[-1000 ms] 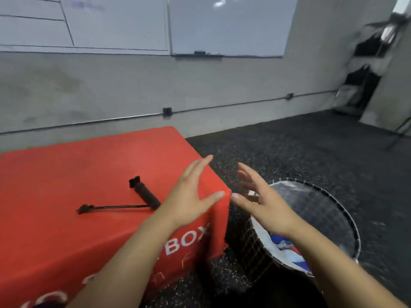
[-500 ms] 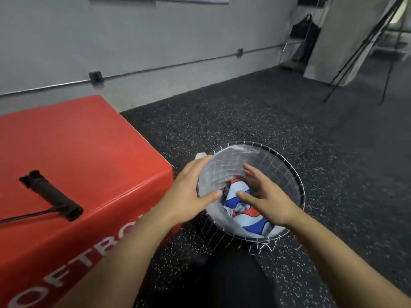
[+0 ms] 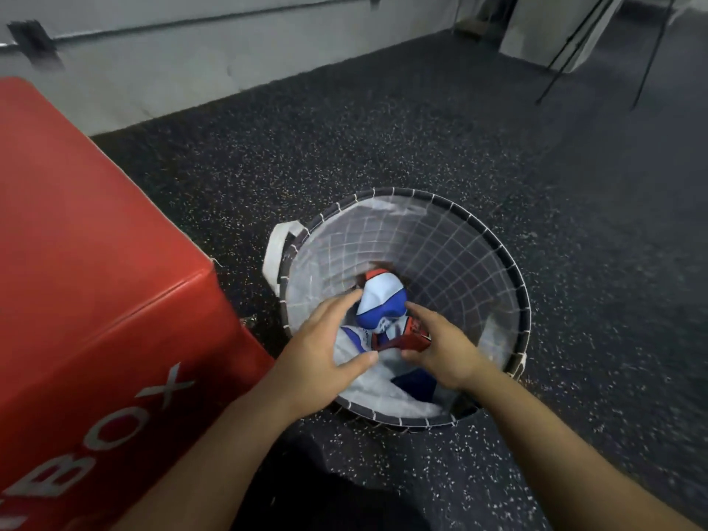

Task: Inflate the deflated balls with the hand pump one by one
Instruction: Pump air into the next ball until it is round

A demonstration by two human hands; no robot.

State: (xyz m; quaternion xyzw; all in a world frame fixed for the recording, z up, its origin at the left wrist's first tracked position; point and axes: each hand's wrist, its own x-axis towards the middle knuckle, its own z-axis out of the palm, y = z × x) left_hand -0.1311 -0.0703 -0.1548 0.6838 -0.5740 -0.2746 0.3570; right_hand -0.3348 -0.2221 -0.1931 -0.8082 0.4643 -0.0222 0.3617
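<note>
Several deflated red, white and blue balls lie crumpled at the bottom of a round mesh basket on the floor. Both my hands reach down into the basket. My left hand is spread with straight fingers on the left side of the top ball. On the ball's right side, my right hand has its fingers extended and its thumb by a red fold. Neither hand grips anything. The hand pump is out of view.
A large red soft box stands just left of the basket, almost touching it. Dark speckled rubber floor surrounds the basket. A grey wall runs behind, and thin tripod legs stand at the far right.
The view has swung right and down from the red box to the basket, and the pump has left the view. Both hands have dropped from above the rim down onto the deflated balls.
</note>
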